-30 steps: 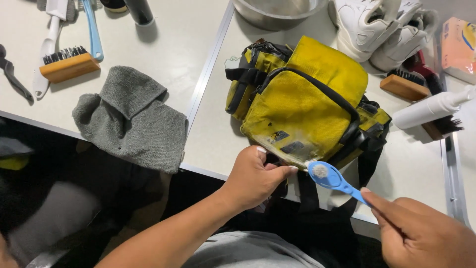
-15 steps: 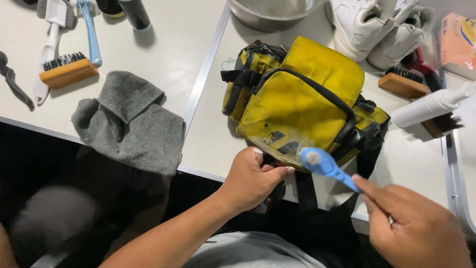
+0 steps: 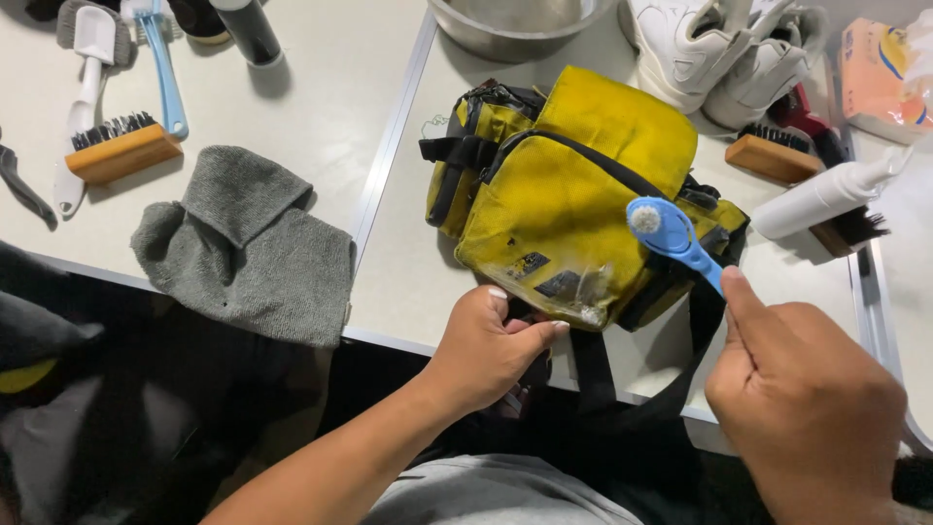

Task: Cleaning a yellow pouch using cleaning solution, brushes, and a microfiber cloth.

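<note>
Two hands are working on the yellow bag [image 3: 573, 194] lying at the table's near edge: the left hand [image 3: 486, 350] is pinching its soiled near corner, the right hand [image 3: 802, 408] is gripping a blue brush [image 3: 671, 233] above it. Scrubbing seems underway; the bristles need pressing onto the stain.

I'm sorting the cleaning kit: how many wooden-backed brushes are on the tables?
3. One wooden brush lies on the left table beside the grey cloth; a second sits below the white shoes; a third is half hidden behind the white bottle. More may lie out of frame.
</note>
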